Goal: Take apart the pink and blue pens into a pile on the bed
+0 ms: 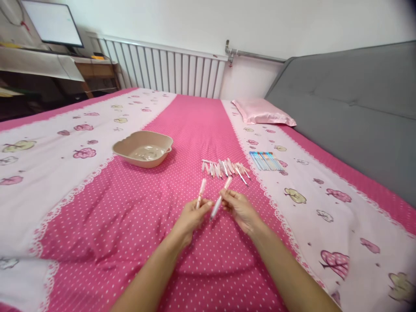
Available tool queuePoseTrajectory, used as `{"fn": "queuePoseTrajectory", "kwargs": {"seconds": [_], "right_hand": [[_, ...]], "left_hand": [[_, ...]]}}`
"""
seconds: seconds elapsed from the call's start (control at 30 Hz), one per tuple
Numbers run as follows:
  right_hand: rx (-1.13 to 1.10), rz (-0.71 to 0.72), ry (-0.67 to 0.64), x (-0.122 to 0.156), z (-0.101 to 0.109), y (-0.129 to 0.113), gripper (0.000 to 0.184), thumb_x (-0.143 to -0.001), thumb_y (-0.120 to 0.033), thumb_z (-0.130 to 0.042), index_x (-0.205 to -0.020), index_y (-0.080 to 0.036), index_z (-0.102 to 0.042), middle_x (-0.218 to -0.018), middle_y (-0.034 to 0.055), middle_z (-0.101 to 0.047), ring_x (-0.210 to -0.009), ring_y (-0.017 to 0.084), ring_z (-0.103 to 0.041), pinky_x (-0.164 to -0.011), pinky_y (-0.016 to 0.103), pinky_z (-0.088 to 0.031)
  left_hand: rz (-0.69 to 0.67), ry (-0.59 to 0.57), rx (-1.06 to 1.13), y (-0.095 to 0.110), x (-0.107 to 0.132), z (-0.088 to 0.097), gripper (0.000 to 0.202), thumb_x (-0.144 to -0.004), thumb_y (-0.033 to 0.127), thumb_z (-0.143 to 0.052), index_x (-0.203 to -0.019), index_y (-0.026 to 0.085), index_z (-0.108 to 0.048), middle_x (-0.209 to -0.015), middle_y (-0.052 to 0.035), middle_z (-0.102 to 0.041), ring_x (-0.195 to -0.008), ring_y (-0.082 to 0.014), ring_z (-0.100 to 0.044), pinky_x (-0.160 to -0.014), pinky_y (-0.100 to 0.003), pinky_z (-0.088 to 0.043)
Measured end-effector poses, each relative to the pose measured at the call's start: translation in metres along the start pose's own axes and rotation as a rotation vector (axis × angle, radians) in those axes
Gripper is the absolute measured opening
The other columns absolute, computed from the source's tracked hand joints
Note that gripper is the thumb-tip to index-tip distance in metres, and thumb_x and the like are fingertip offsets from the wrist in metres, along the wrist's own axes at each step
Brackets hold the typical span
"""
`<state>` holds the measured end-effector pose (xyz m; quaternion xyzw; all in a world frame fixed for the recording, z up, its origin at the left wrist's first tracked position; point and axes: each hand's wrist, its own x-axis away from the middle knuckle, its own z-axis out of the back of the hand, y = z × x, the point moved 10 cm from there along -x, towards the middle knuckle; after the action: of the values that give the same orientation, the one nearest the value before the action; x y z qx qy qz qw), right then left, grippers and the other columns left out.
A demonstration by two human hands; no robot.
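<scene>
My left hand (192, 216) pinches a slim pink-and-white pen (202, 187), its pink end pointing up and away from me. In my right hand (239, 209) is another pen (216, 209), pale with a pink end, slanting down to the left with its dark tip near my left fingers. The two pens are close but apart. Just beyond my hands lies a loose pile of several pink and white pens and parts (225, 168) on the pink dotted bedspread (130, 225). Right of the pile, a row of blue pens (265, 161) lies side by side.
A beige plastic basin (139, 162) with small pale items inside stands to the left on the bed. Farther back are a pink pillow (264, 113), a grey padded headboard (347, 95) and a white radiator (169, 67). A desk (94, 69) with a monitor (52, 24) stands far left.
</scene>
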<state>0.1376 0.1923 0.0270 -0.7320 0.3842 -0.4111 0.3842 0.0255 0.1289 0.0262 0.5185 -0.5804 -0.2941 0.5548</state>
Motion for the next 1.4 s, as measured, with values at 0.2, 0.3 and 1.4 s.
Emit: {"fn": "queuePoseTrajectory", "kwargs": {"seconds": [0.2, 0.3, 1.4], "right_hand": [[0.050, 0.071, 0.021, 0.002, -0.004, 0.001, 0.032, -0.054, -0.036, -0.079, -0.068, -0.015, -0.059, -0.059, -0.0046, -0.055, -0.053, 0.007, -0.048, -0.054, 0.020, -0.038], [0.044, 0.076, -0.007, 0.004, -0.011, 0.001, 0.034, -0.050, -0.033, -0.080, -0.069, -0.015, -0.059, -0.062, -0.0030, -0.058, -0.056, 0.009, -0.052, -0.056, 0.021, -0.040], [0.109, 0.113, -0.128, 0.003, -0.015, -0.011, 0.026, -0.067, -0.037, -0.070, -0.087, -0.020, -0.069, -0.076, 0.0000, -0.058, -0.069, 0.009, -0.048, -0.062, 0.020, -0.037]], "left_hand": [[-0.103, 0.086, -0.025, 0.007, 0.005, -0.001, 0.031, -0.047, 0.027, -0.082, -0.066, 0.010, -0.065, -0.058, -0.0024, -0.061, -0.051, -0.0087, -0.052, -0.052, -0.021, -0.040], [-0.150, 0.111, 0.014, 0.010, 0.005, 0.000, 0.029, -0.049, 0.030, -0.081, -0.062, 0.010, -0.065, -0.059, -0.0045, -0.063, -0.054, -0.0103, -0.054, -0.056, -0.022, -0.042], [-0.218, 0.121, -0.030, 0.018, 0.002, 0.004, 0.026, -0.055, 0.030, -0.078, -0.065, 0.014, -0.061, -0.056, 0.0011, -0.055, -0.051, -0.0080, -0.046, -0.051, -0.020, -0.034]]}}
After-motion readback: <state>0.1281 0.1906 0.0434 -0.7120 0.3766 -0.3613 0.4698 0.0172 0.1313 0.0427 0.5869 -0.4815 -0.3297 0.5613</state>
